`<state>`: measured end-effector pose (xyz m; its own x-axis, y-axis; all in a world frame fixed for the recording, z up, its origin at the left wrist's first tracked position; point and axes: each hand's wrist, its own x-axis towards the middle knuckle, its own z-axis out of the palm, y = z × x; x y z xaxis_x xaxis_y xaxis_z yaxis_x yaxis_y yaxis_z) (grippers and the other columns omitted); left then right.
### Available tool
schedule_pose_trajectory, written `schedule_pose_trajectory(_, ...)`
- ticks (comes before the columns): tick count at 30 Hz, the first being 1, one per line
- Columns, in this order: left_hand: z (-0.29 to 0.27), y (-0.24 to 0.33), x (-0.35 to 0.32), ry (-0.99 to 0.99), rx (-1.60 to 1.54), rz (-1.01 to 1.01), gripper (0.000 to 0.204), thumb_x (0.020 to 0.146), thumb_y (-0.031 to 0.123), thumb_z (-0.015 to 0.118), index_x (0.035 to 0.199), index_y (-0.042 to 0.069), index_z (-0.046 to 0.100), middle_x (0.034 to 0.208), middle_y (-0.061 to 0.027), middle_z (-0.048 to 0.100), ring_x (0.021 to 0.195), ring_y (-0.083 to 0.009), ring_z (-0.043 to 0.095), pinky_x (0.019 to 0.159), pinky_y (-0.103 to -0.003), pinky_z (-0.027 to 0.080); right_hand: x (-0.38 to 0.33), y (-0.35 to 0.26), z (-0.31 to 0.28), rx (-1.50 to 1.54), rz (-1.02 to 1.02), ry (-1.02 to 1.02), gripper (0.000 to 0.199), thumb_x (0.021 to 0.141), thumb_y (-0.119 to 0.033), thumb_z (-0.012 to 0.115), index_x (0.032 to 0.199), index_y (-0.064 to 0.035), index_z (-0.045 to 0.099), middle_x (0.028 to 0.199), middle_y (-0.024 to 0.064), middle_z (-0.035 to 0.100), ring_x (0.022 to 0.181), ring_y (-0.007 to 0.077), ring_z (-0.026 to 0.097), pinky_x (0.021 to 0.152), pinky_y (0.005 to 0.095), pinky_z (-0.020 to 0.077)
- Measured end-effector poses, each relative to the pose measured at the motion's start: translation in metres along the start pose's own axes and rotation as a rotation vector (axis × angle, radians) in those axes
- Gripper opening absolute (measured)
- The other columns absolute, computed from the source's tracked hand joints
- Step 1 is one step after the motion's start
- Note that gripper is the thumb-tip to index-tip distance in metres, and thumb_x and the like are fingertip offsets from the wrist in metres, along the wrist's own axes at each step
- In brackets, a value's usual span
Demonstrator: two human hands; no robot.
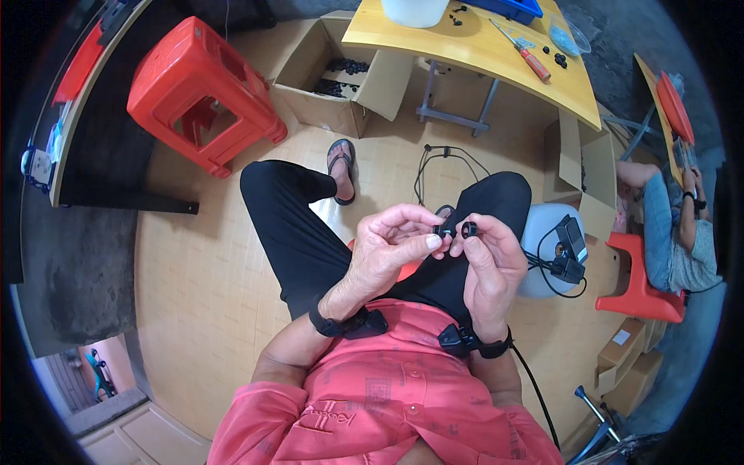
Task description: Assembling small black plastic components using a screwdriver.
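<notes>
My left hand (393, 245) pinches a small black part (444, 231) with a bright metal tip between thumb and fingers. Close beside it, my right hand (494, 263) grips a small black ring-shaped piece (469, 229) between thumb and forefinger. A narrow gap separates the two pieces, which are held above my lap. Both are too small for me to tell their exact kind. Each wrist carries a black strap with a dark device on it.
A wooden table (465, 39) ahead bears a red-handled screwdriver (535, 65), small black parts and a blue tray (511, 8). An open cardboard box (322, 112) holds many black pieces. A red stool (198, 93) stands left; another person (690, 232) sits at right.
</notes>
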<state>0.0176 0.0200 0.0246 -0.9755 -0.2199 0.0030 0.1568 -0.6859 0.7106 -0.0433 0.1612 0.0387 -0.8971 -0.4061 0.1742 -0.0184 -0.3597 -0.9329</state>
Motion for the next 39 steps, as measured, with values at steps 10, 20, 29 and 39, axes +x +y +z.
schedule_pose_trajectory(10,0.015,0.001,-0.006,0.118,0.234,0.07,0.02,0.08,-0.004,0.064,0.099,-0.006,0.058,0.09,-0.0127,0.065,0.083,-0.0165,0.064,0.076,-0.03,0.055,0.005,0.009,-0.005,0.397,0.261,-0.037,0.023,0.089,-0.005,0.054,0.11,0.0025,0.055,0.091,0.0099,0.063,0.078,0.0159,0.06,0.068,0.0273,0.0484)
schedule_pose_trajectory(20,0.016,-0.002,-0.007,0.132,0.265,0.134,0.02,0.081,-0.005,0.063,0.1,-0.006,0.059,0.089,-0.0105,0.064,0.08,-0.0145,0.063,0.073,-0.027,0.054,0.006,0.016,-0.009,0.555,0.437,-0.042,0.024,0.087,-0.006,0.054,0.109,0.0019,0.056,0.092,0.0093,0.062,0.077,0.0175,0.059,0.067,0.0295,0.048)
schedule_pose_trajectory(29,0.013,-0.003,-0.007,0.125,0.293,0.141,0.021,0.08,-0.005,0.064,0.101,-0.005,0.059,0.088,-0.009,0.063,0.081,-0.0138,0.063,0.075,-0.026,0.053,0.004,0.017,-0.01,0.457,0.365,-0.066,0.025,0.085,-0.002,0.056,0.109,0.0033,0.056,0.094,0.0116,0.063,0.077,0.017,0.06,0.069,0.0282,0.0482)
schedule_pose_trajectory(39,0.013,-0.003,-0.006,0.09,0.254,0.113,0.022,0.08,-0.005,0.063,0.101,-0.006,0.058,0.088,-0.0105,0.063,0.081,-0.0163,0.064,0.075,-0.027,0.054,0.002,0.016,-0.012,0.343,0.256,-0.082,0.027,0.083,0.002,0.056,0.109,0.0057,0.056,0.094,0.0122,0.063,0.08,0.017,0.06,0.07,0.0283,0.0483)
